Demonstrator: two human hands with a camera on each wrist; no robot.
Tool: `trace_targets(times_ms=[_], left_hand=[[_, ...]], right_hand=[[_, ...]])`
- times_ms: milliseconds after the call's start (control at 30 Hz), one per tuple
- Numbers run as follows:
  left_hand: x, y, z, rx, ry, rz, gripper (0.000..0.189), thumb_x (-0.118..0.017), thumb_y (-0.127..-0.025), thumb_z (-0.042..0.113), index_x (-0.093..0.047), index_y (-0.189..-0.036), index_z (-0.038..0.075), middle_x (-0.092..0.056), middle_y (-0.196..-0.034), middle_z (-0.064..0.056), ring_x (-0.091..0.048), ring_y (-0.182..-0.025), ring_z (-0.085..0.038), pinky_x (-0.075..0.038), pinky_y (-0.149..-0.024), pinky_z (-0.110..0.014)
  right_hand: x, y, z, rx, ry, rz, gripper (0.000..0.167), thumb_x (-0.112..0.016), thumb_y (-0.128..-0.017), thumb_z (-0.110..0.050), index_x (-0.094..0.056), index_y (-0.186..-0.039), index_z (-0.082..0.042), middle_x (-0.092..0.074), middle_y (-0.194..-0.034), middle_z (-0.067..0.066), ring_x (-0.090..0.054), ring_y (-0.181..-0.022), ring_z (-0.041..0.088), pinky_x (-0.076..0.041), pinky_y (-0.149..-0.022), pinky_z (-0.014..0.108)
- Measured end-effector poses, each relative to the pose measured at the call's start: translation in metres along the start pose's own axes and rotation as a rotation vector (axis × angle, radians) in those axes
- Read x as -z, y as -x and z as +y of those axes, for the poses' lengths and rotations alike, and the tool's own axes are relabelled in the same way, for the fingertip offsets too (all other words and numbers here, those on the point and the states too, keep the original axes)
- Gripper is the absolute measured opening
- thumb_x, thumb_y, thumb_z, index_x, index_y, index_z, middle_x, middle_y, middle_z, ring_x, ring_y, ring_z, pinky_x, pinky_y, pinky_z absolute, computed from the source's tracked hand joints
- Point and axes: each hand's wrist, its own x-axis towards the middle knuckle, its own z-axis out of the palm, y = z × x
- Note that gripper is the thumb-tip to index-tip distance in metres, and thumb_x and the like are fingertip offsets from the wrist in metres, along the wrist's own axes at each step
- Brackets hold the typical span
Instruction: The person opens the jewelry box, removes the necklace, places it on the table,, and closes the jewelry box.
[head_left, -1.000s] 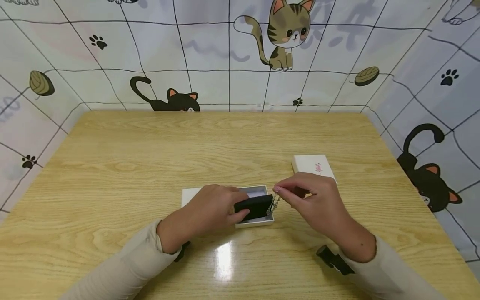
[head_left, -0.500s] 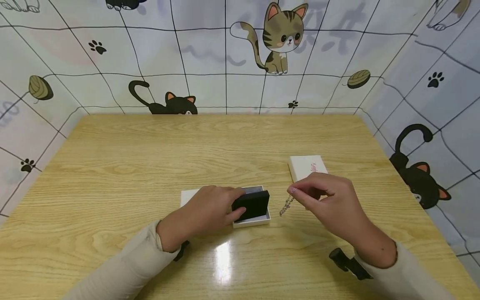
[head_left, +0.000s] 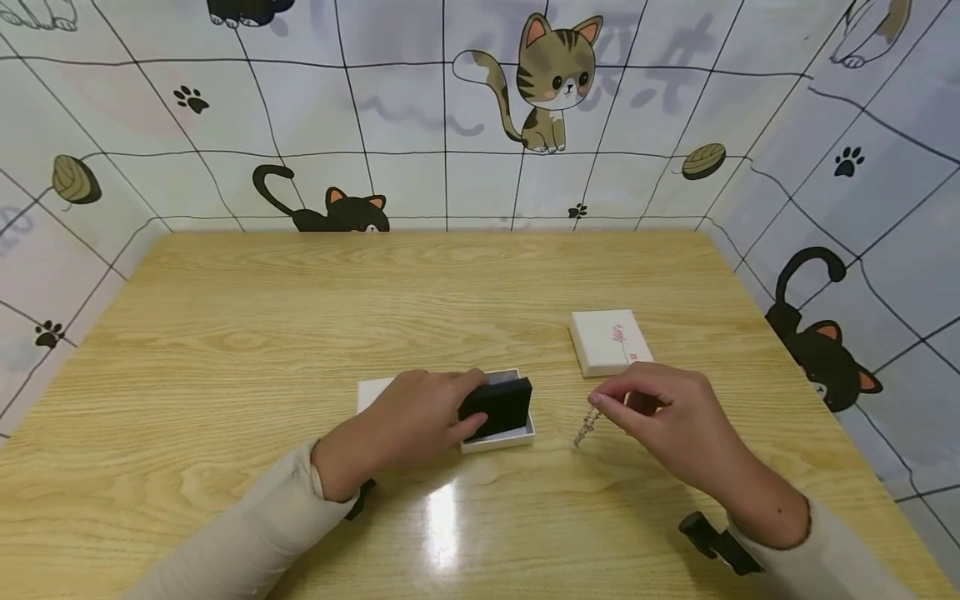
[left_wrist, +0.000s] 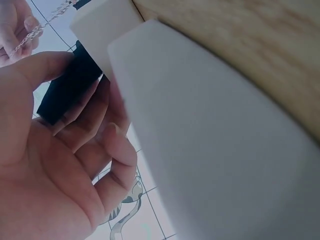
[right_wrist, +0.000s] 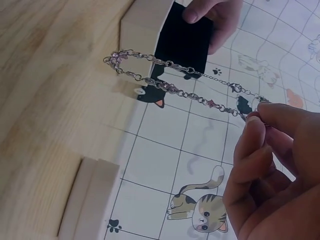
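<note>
My left hand [head_left: 423, 417] holds a black padded insert [head_left: 502, 408] between thumb and fingers, tilted up on edge within an open white box [head_left: 498, 444]. To the right, my right hand [head_left: 675, 421] pinches a silver chain bracelet [head_left: 587, 427] near its clasp end. The bracelet [right_wrist: 167, 87] hangs as a long loop in the right wrist view, with small pink charms along it and a pink cluster at its lowest end. In the left wrist view, the insert [left_wrist: 70, 87] shows dark between thumb and fingers.
A white box [head_left: 609, 342] with a pink flower print lies behind my right hand. Another white box piece [head_left: 372, 393] pokes out past my left hand and fills much of the left wrist view. Cat-printed cloth walls [head_left: 405, 108] border the wooden table [head_left: 300, 308].
My right hand has moved right and slightly down, drawing the bracelet away from the black insert and box. My left hand keeps its hold on the insert.
</note>
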Motion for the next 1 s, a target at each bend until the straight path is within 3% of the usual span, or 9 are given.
trace_targets(times_ms=[367, 500, 700, 1000], left_hand=[[0.002, -0.001, 0.000, 0.013, -0.004, -0.005, 0.037, -0.065, -0.097, 0.037, -0.061, -0.124, 0.012, -0.069, -0.087, 0.004, -0.049, -0.056, -0.005, -0.042, -0.053, -0.024], [0.001, 0.000, -0.001, 0.017, -0.017, -0.004, 0.038, -0.065, -0.097, 0.038, -0.062, -0.124, 0.012, -0.072, -0.094, 0.002, -0.051, -0.057, -0.005, -0.043, -0.054, -0.024], [-0.001, -0.001, -0.001, 0.006, -0.012, -0.007, 0.036, -0.065, -0.097, 0.037, -0.063, -0.122, 0.012, -0.071, -0.092, 0.003, -0.050, -0.057, -0.005, -0.042, -0.054, -0.024], [-0.001, -0.002, -0.002, 0.018, -0.004, -0.020, 0.036, -0.065, -0.096, 0.039, -0.063, -0.122, 0.013, -0.072, -0.095, 0.003, -0.053, -0.060, -0.006, -0.044, -0.055, -0.024]], right_hand=[[-0.013, -0.020, 0.019, -0.010, 0.044, -0.096, 0.002, -0.078, -0.087, -0.015, -0.078, -0.085, -0.016, -0.067, -0.074, -0.009, -0.050, -0.056, 0.001, -0.045, -0.051, 0.021], [-0.017, -0.034, 0.023, -0.032, 0.092, -0.161, 0.006, -0.077, -0.089, -0.018, -0.077, -0.084, -0.014, -0.068, -0.076, -0.007, -0.054, -0.059, 0.004, -0.047, -0.054, 0.023], [-0.023, -0.055, 0.029, -0.069, 0.179, -0.268, 0.006, -0.074, -0.091, -0.019, -0.077, -0.086, -0.015, -0.070, -0.078, -0.006, -0.054, -0.063, 0.009, -0.046, -0.058, 0.026], [-0.036, -0.089, 0.037, -0.094, 0.289, -0.394, 0.013, -0.072, -0.093, -0.023, -0.077, -0.088, -0.012, -0.063, -0.069, -0.003, -0.048, -0.055, 0.011, -0.040, -0.053, 0.028]])
